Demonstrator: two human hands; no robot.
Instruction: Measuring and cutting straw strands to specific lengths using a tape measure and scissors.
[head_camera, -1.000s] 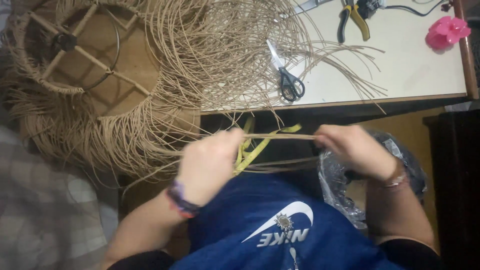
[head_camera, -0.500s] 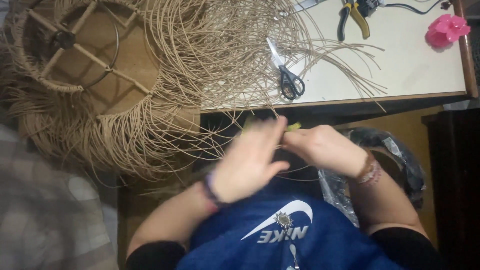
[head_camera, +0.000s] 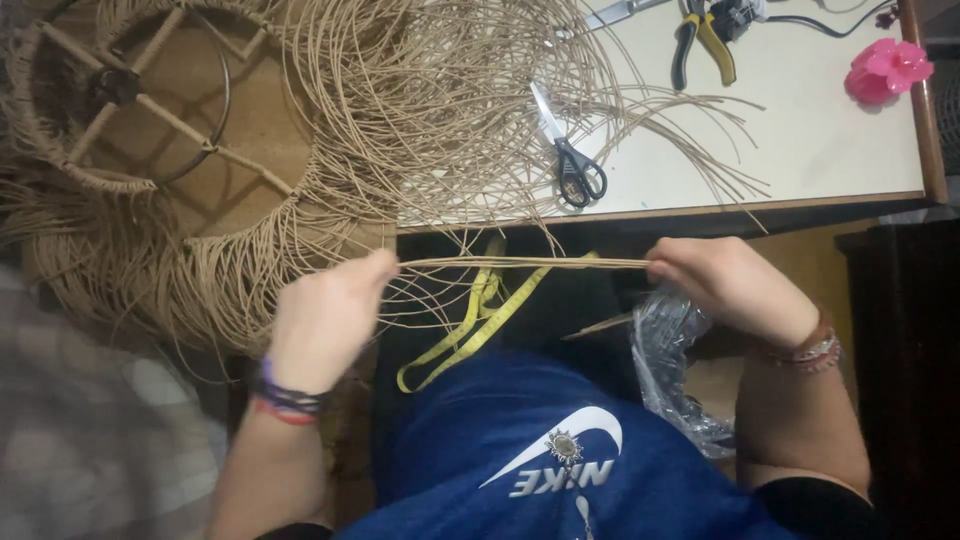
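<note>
2 hands: I see both pinching 1 taut strand (head_camera: 520, 263).
Left hand (head_camera: 325, 320): closed on its end.
Right hand (head_camera: 730, 285): closed on the other end, probably.

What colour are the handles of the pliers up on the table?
The pliers have yellow handles with dark jaws, seen in the head view, near the table's far edge.

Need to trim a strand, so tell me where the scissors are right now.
In the head view the scissors lie on the white table, upper middle, among loose rattan strands, left of the yellow-handled pliers.
</note>
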